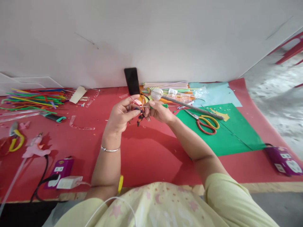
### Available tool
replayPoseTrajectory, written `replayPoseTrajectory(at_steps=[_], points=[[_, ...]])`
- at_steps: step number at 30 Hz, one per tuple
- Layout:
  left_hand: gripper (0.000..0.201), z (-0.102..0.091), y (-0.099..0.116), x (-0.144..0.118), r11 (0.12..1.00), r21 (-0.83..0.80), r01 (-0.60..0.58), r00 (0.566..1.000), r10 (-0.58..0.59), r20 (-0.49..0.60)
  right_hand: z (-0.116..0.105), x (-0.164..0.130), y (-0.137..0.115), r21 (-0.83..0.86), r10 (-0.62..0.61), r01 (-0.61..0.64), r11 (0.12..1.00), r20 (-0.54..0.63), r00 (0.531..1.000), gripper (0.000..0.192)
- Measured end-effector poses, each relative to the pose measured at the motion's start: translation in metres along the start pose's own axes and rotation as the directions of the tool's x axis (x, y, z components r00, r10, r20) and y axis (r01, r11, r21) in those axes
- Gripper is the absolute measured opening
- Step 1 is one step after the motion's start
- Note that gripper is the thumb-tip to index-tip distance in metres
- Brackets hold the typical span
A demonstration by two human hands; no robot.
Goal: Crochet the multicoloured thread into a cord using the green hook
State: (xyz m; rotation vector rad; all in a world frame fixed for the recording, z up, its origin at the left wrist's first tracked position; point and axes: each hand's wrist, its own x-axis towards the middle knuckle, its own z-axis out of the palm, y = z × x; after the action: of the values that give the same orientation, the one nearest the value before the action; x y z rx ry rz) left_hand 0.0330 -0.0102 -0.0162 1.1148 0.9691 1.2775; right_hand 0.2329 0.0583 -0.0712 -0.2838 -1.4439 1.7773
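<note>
My left hand [121, 115] and my right hand [159, 112] meet above the red mat [146, 157], fingertips pinched together on a small craft piece [141, 117] of dark and orange pipe cleaner with a thin wire stem. A bit of green [165, 106] shows at my right fingertips. A silver bangle circles my left wrist. Exactly how the piece is twisted is too small to tell.
Several colourful pipe cleaners [33, 97] lie at the back left. A black phone [132, 80] leans on the wall. Red-and-yellow scissors [205, 122] rest on green paper [224, 132]. Purple power strips [282, 159] [62, 168] sit at both front sides; pliers [14, 138] lie far left.
</note>
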Motion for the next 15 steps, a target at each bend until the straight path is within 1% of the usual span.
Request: replayPoseTrajectory(at_steps=[3,5,9,13,15], points=[[0.065,0.0006,-0.0008,0.0001,1.0,-0.02,-0.011,1.0,0.011,-0.004,0.0056,-0.0015,0.007,-0.064,-0.064,0.058,0.996,-0.095,0.993,0.07],[0.064,0.0014,-0.0003,-0.0002,1.0,-0.023,-0.013,1.0,0.013,-0.013,0.0074,-0.0044,0.0079,-0.117,-0.114,0.099,0.988,-0.128,0.985,0.068],[0.06,0.0032,0.0018,-0.0006,0.999,-0.033,-0.015,0.999,0.014,-0.031,0.01,-0.0091,0.0046,-0.15,-0.155,0.135,0.98,-0.135,0.979,0.064],[0.056,0.0027,0.0031,0.0006,0.997,-0.079,0.008,1.0,-0.009,-0.013,0.0104,-0.0095,0.0017,-0.128,-0.151,0.135,0.983,-0.132,0.98,0.063],[0.056,0.0015,0.0032,0.0012,0.993,-0.111,0.044,0.999,-0.044,0.009,0.0079,-0.0083,0.0012,-0.099,-0.126,0.116,0.988,-0.102,0.987,0.062]])
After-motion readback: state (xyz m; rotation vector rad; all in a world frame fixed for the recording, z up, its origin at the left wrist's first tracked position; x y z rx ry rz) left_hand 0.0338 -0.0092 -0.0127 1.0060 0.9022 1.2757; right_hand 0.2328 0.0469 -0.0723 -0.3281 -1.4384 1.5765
